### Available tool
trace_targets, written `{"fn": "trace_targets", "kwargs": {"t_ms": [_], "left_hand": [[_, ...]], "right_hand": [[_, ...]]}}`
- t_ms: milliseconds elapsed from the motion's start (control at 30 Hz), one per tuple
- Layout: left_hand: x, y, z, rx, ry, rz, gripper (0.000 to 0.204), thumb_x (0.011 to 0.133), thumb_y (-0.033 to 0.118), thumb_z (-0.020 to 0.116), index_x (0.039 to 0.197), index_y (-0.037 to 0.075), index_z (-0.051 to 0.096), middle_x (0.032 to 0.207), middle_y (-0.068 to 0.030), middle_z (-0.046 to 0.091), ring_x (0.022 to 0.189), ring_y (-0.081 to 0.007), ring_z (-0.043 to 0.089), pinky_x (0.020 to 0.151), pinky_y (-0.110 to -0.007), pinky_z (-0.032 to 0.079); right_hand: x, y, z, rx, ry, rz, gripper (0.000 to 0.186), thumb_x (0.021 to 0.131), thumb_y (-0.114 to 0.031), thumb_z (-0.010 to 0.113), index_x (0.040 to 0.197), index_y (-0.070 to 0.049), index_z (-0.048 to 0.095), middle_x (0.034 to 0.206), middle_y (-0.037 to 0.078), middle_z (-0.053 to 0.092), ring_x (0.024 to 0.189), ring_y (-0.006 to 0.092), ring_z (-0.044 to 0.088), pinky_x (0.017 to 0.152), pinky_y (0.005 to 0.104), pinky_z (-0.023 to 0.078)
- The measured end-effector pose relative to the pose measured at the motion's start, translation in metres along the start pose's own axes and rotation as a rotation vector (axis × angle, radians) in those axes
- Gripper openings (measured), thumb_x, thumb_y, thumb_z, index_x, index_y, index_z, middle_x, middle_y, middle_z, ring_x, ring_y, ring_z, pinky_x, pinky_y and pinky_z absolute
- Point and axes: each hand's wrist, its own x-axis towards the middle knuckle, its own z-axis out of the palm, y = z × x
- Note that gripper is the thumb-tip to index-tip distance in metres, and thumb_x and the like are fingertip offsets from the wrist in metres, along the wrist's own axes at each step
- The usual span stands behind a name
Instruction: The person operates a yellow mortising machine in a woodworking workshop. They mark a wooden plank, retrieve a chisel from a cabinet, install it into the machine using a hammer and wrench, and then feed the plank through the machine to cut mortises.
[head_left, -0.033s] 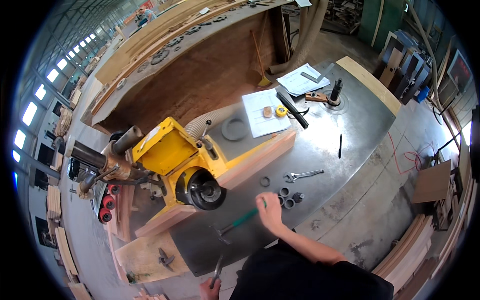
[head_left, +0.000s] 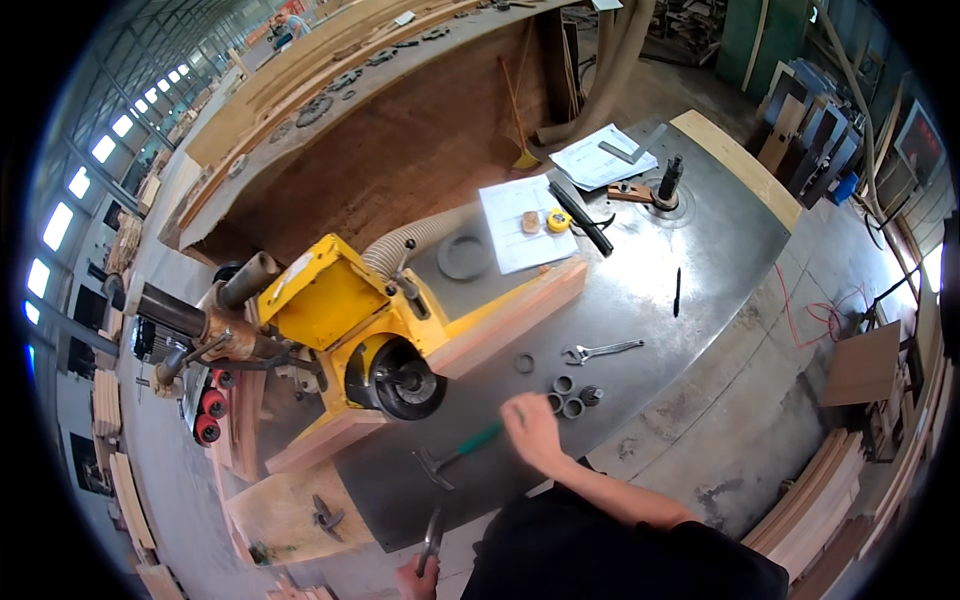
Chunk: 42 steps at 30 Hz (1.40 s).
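Note:
My right hand (head_left: 532,432) is closed round the green handle of a hammer (head_left: 480,439). The hammer's head points left, over the dark metal table near its front edge. Low in the view, my left hand (head_left: 418,580) grips a grey metal tool (head_left: 432,538); its slim upper end rises toward the hammer head, and its kind is unclear. Beyond my right hand lie several metal rings (head_left: 573,407), a dark toothed part (head_left: 591,396) and an adjustable wrench (head_left: 604,352). A yellow machine head with a round black spindle (head_left: 408,383) stands to the left of them.
Pinkish wooden fence boards (head_left: 515,317) flank the spindle. Papers (head_left: 527,225) with a yellow tape measure (head_left: 558,221) lie farther back, near a second upright spindle (head_left: 670,180). A star-shaped metal knob (head_left: 326,518) rests on a wooden board at the left.
The hammer and my right hand have shifted slightly left, and the hammer head shows a little more fully. The whole view has moved by a small amount. Both hands keep their grip.

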Motion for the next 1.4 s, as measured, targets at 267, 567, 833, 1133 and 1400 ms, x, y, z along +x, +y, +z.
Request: {"fn": "trace_targets", "kwargs": {"t_ms": [267,567,833,1133,1400], "left_hand": [[0.032,0.147,0.091,-0.06,-0.019,0.079,0.023,0.092,0.023,0.062,0.084,0.003,0.067,0.061,-0.0085,0.06,0.052,-0.0191,0.058,0.053,-0.034,0.045],[0.015,0.281,0.222,0.022,-0.19,0.496,0.049,0.082,0.034,0.077,0.119,0.006,0.063,0.11,-0.0159,0.068,0.102,-0.0343,0.065,0.085,-0.046,0.051],[-0.089,0.195,0.272,-0.155,0.228,-0.125,0.048,0.084,0.022,0.075,0.127,0.006,0.061,0.122,-0.0147,0.066,0.114,-0.0342,0.062,0.1,-0.045,0.047],[-0.248,0.087,0.355,0.118,0.286,-0.793,0.032,0.088,0.014,0.069,0.118,0.004,0.066,0.095,-0.016,0.07,0.091,-0.034,0.067,0.081,-0.044,0.053],[-0.075,0.257,0.43,0.001,0.3,-0.705,0.019,0.09,0.017,0.066,0.104,0.004,0.068,0.118,-0.0151,0.07,0.107,-0.0354,0.066,0.091,-0.041,0.052]], "right_hand": [[-0.054,-0.019,-0.068,1.349,-0.958,1.214,0.054,0.105,-0.053,0.046,0.122,-0.003,0.062,0.12,0.013,0.068,0.116,0.024,0.063,0.105,0.0404,0.045],[-0.024,0.002,-0.273,0.957,-0.216,1.149,0.039,0.098,-0.047,0.063,0.104,-0.009,0.06,0.093,0.006,0.062,0.092,0.0203,0.06,0.083,0.0391,0.05],[0.084,0.148,-0.448,0.215,-0.105,0.721,0.041,0.099,-0.044,0.062,0.072,-0.013,0.055,0.057,-0.001,0.049,0.045,0.0127,0.047,0.042,0.0294,0.039],[0.273,0.289,-0.529,-0.866,-0.092,0.132,0.061,0.101,-0.05,0.049,0.085,0.006,0.066,0.079,0.028,0.068,0.083,0.0453,0.068,0.077,0.0523,0.052],[0.415,0.417,-0.513,-1.104,-0.355,-0.198,0.044,0.094,-0.041,0.066,0.101,0.001,0.057,0.102,0.022,0.064,0.099,0.041,0.064,0.084,0.0519,0.053]]}}
